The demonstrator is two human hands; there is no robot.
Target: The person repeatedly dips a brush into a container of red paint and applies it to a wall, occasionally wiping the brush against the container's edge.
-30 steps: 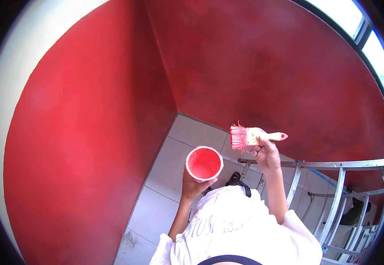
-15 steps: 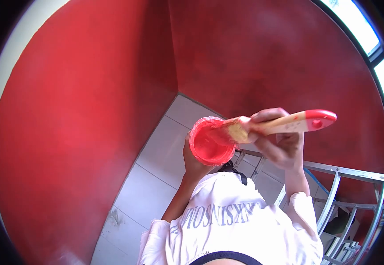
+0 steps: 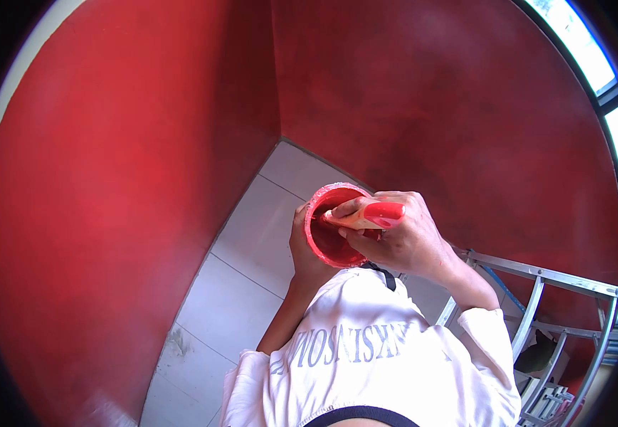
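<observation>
Since a second ago the brush (image 3: pixel 366 213) has swung from held out in the open, bristles splayed beside the cup, to pointing down into the paint cup (image 3: pixel 326 235); half a second ago its bristles were just at the rim with the whole handle showing, and now only the red-tipped end of the wooden handle shows above the rim, the bristles hidden inside; the cup has also come closer to the camera and sits higher in the head view.

The right hand (image 3: pixel 401 238) is curled tight round the brush handle, thumb and fingers wrapped over it, its knuckles just over the cup's right edge; the left hand (image 3: pixel 305 252) is closed round the outside of the cup from below and from the left, thumb up along its wall, so the cup is held in the air in front of the chest, tilted with its mouth toward the camera; its inside is coated red.

Below the hands is a white shirt (image 3: pixel 366 356) with grey lettering; behind them two red walls (image 3: pixel 145 178) meet in a corner above a pale tiled floor (image 3: pixel 252 249); a metal ladder frame (image 3: pixel 536 299) stands at the right, and a strip of bright window (image 3: pixel 608 85) shows at the upper right edge.
</observation>
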